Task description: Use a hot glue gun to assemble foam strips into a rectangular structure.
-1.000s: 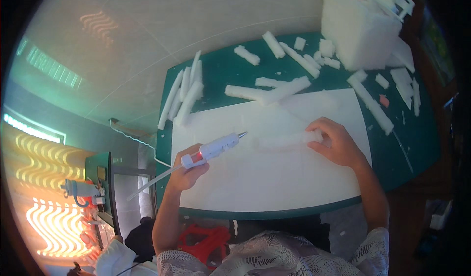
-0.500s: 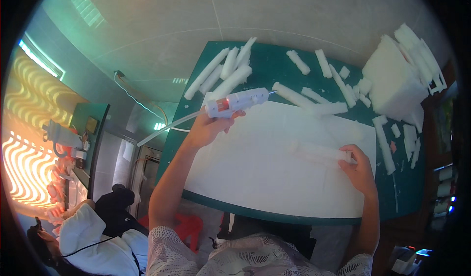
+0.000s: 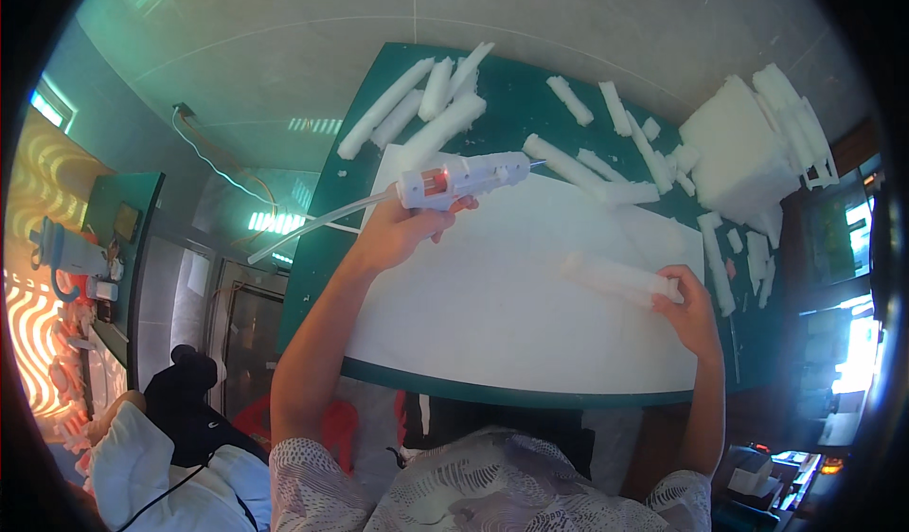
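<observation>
gripping glue gun (image 3: 464, 178), foam strip (image 3: 620, 279)

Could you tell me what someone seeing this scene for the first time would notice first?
Probably the white glue gun with its red light, gripped in the left hand above the far left part of the big white foam sheet on the green table. Next, the right hand holding a white foam bar on the sheet's right side, with loose foam strips scattered beyond.

Right fingers (image 3: 674, 284) partly hidden behind foam strip (image 3: 620, 277), right of centre; table's (image 3: 530, 397) lower right corner lost in shadow.
</observation>
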Demonstrator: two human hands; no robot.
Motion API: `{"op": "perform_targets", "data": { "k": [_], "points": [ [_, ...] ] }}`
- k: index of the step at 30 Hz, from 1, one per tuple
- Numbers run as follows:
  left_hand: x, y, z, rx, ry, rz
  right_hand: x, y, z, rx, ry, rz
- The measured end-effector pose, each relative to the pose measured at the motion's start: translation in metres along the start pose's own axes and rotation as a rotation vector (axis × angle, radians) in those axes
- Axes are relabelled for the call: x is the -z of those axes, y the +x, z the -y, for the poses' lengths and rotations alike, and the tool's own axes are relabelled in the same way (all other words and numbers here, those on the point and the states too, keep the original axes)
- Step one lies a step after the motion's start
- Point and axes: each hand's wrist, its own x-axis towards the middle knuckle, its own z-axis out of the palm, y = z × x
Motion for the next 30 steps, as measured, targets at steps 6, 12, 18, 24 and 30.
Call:
{"op": "perform_targets", "data": {
  "k": [6,12,18,24,30],
  "points": [
    [-0.002,-0.001,0.004,0.004,-0.01,-0.018,0.005,0.001,0.028,0.027,-0.089,-0.024],
    [-0.003,0.0,0.008,0.037,0.068,-0.018,0.006,0.0,0.053,0.018,-0.27,-0.005],
    [0.005,0.007,0.013,-0.232,0.729,-0.101,0.011,0.005,0.033,0.042,-0.257,0.015],
    [0.018,0.003,0.013,-0.203,1.014,0.013,0.014,0.014,-0.006,-0.026,0.001,0.09],
    [0.019,-0.009,0.0,-0.065,0.944,0.102,0.008,0.012,-0.015,0.004,-0.012,0.069]
  ]
}}
